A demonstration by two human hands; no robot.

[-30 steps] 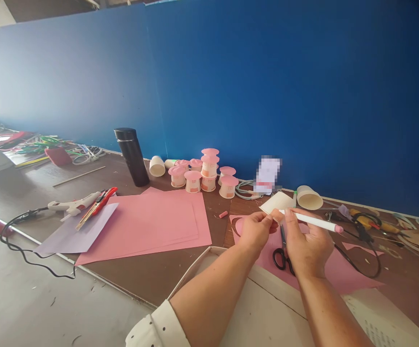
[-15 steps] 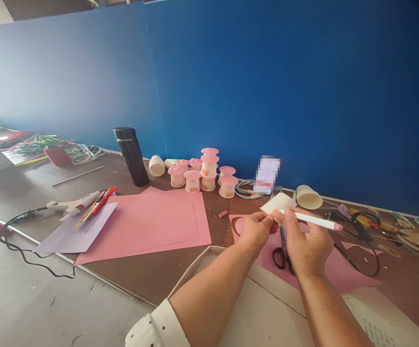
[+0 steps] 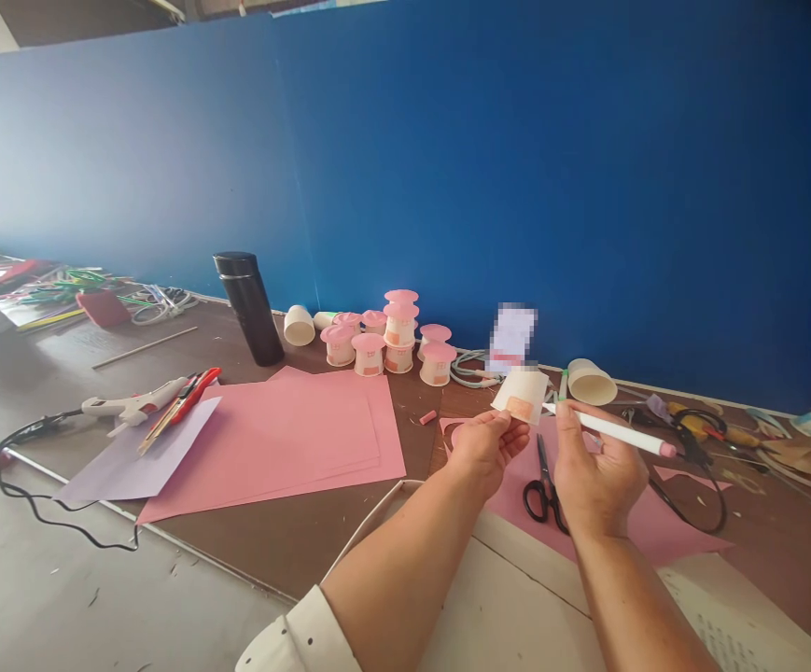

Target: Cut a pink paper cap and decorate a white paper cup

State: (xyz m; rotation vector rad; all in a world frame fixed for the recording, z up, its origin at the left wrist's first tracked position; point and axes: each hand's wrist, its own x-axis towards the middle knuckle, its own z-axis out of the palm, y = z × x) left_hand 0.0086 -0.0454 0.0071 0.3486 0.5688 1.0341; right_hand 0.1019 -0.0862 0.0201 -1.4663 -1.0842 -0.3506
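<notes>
My left hand (image 3: pixel 485 450) pinches the rim of a white paper cup (image 3: pixel 521 385), held upside down with an orange rectangle on its side. In my right hand (image 3: pixel 597 467) is a white marker (image 3: pixel 619 431) with a pink end, its tip pointing left at the cup's side. Whether the tip touches the cup I cannot tell. Below the hands, black-handled scissors (image 3: pixel 543 499) lie on pink paper (image 3: pixel 517 485). A small pink marker cap (image 3: pixel 428 417) rests on the table to the left.
Several upturned cups with pink paper tops (image 3: pixel 368 347) stand near the blue partition (image 3: pixel 447 168), beside a black bottle (image 3: pixel 251 308). Pink sheets (image 3: pixel 293 429), a lavender sheet (image 3: pixel 167 467), a red utility knife (image 3: pixel 185 401) and a white glue gun (image 3: pixel 135 403) lie left. Two bare cups (image 3: pixel 591 383) (image 3: pixel 300 326) lie sideways.
The cup has turned more upright, and its orange rectangle now faces me. The marker tip has drawn a little away from the orange patch. My view has shifted slightly.
</notes>
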